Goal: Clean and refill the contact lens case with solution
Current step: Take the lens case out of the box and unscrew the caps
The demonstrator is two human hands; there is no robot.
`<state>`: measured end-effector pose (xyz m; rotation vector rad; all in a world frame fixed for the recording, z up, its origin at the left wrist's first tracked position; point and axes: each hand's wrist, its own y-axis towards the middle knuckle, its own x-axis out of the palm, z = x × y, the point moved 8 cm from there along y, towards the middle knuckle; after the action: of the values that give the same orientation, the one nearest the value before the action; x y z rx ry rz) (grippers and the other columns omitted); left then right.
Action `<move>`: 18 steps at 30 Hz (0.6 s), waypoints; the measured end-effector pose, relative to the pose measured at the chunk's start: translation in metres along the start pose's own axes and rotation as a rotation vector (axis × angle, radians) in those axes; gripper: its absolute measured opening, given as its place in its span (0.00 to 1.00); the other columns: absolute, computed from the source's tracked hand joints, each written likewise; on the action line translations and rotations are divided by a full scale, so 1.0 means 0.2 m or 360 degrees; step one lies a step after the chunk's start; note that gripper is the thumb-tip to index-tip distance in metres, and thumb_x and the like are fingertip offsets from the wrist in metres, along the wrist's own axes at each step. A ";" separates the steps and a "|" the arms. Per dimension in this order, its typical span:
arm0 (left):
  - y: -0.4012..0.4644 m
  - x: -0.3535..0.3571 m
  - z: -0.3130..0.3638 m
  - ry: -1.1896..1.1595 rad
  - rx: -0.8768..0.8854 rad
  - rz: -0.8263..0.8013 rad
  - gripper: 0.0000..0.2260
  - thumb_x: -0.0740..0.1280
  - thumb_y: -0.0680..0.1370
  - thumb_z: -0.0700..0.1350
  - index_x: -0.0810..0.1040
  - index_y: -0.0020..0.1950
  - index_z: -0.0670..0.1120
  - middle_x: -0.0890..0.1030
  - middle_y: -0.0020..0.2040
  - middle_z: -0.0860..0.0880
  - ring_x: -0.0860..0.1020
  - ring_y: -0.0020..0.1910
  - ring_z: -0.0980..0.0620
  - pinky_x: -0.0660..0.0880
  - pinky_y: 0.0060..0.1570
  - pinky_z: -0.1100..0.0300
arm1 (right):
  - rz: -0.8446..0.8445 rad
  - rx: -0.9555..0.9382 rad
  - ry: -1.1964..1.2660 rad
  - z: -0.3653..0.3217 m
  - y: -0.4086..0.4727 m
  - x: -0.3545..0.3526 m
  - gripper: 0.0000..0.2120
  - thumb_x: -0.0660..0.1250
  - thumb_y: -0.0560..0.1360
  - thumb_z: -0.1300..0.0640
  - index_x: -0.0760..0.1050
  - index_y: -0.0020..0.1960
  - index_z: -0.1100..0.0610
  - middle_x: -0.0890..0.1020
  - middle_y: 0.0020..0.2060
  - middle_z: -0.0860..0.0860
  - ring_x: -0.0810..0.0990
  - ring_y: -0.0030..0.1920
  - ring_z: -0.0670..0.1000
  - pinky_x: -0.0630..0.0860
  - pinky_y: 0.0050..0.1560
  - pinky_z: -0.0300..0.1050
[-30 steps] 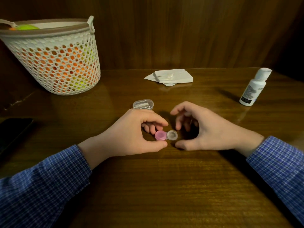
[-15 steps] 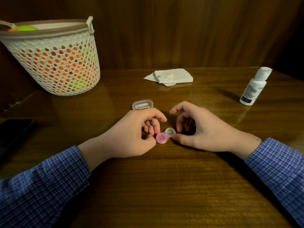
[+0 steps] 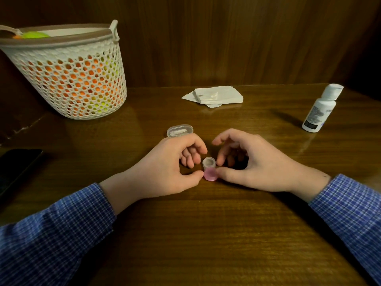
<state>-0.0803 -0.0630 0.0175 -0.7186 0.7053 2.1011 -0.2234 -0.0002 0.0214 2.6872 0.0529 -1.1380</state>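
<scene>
A small contact lens case (image 3: 209, 169) lies on the wooden table (image 3: 206, 234) between my hands, its pink cap nearest me and its clear cap behind it. My left hand (image 3: 167, 168) touches the pink end with the thumb, fingers curled. My right hand (image 3: 253, 162) touches the same end with its thumb, its fingers arched over the clear cap. A white solution bottle (image 3: 320, 109) stands upright at the far right, apart from both hands. Folded white tissues (image 3: 216, 96) lie at the back centre.
A clear oblong plastic box (image 3: 179, 130) sits just behind my left hand. A white mesh basket (image 3: 68, 73) of orange and green items stands back left. A dark phone (image 3: 16, 168) lies at the left edge. A wooden wall rises behind the table.
The lens case has turned from lying sideways to lying front to back, pink end toward me. My right thumb has closed in on it, and both hands drew together.
</scene>
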 end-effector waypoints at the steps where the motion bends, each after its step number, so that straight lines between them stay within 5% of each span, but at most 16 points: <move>1: 0.00 0.00 0.00 0.0016 -0.0006 0.0012 0.18 0.79 0.73 0.42 0.79 0.60 0.51 0.81 0.49 0.55 0.82 0.46 0.53 0.82 0.44 0.59 | -0.0007 -0.0005 -0.0003 -0.01 0.00 0.00 0.28 0.77 0.70 0.43 0.73 0.66 0.46 0.85 0.45 0.42 0.83 0.47 0.43 0.81 0.46 0.39; 9: 0.01 -0.01 0.01 0.0131 0.0012 0.0076 0.30 0.79 0.72 0.52 0.75 0.71 0.53 0.80 0.51 0.58 0.81 0.47 0.56 0.83 0.43 0.56 | -0.0015 -0.0093 -0.0130 -0.05 0.00 0.04 0.33 0.79 0.67 0.41 0.72 0.68 0.47 0.84 0.48 0.39 0.83 0.50 0.41 0.81 0.49 0.39; 18: 0.01 0.00 -0.01 -0.0023 -0.0023 0.0016 0.29 0.79 0.73 0.47 0.74 0.72 0.52 0.85 0.52 0.58 0.83 0.49 0.55 0.82 0.47 0.58 | -0.0040 -0.0095 -0.0087 -0.04 0.00 0.03 0.28 0.79 0.71 0.49 0.73 0.68 0.47 0.84 0.48 0.39 0.83 0.50 0.42 0.80 0.50 0.38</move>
<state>-0.0811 -0.0651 0.0162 -0.7084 0.6876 2.1208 -0.2132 0.0010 0.0222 2.6091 0.1101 -1.1974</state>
